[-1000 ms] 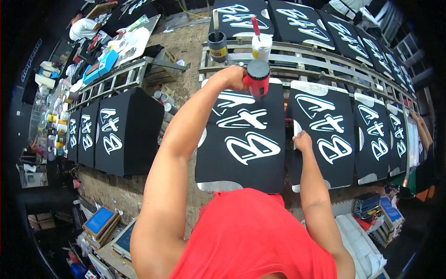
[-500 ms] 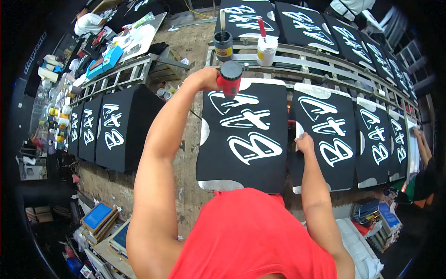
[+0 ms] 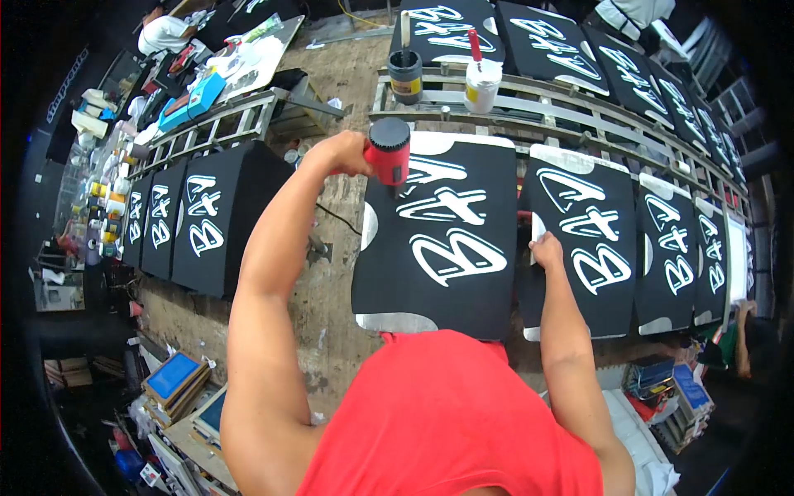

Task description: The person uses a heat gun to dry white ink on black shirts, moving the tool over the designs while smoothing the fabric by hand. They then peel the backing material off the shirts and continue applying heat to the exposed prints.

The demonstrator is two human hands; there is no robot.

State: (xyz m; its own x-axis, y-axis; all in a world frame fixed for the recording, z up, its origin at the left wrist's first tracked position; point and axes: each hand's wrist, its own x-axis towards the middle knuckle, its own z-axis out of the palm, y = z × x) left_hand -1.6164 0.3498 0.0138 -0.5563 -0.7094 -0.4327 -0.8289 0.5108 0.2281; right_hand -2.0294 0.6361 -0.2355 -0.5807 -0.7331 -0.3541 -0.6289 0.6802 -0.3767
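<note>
My left hand [image 3: 351, 154] is closed around the handle of a red heat gun [image 3: 389, 154] with a dark round back end. The gun hangs over the upper left of a black fabric panel [image 3: 438, 302] printed with white lettering, its nozzle pointing down at the letters. A cord trails below it. To the right, my right hand [image 3: 546, 250] is closed at the left edge of a second printed black panel [image 3: 579, 310], by a pale patch [image 3: 538, 225] there. Its fingertips are partly hidden.
Two more printed panels [image 3: 664, 310] continue the row rightward. Behind the metal rail [image 3: 529, 113] lies another row. A dark paint tub [image 3: 406, 78] and a white tub [image 3: 482, 87] stand on the rail. Black panels [image 3: 203, 269] stand at left. People work at the edges.
My left hand has brought the heat gun left and slightly down over the panel. My right hand stays at the second panel's edge. The whole view has shifted slightly.
</note>
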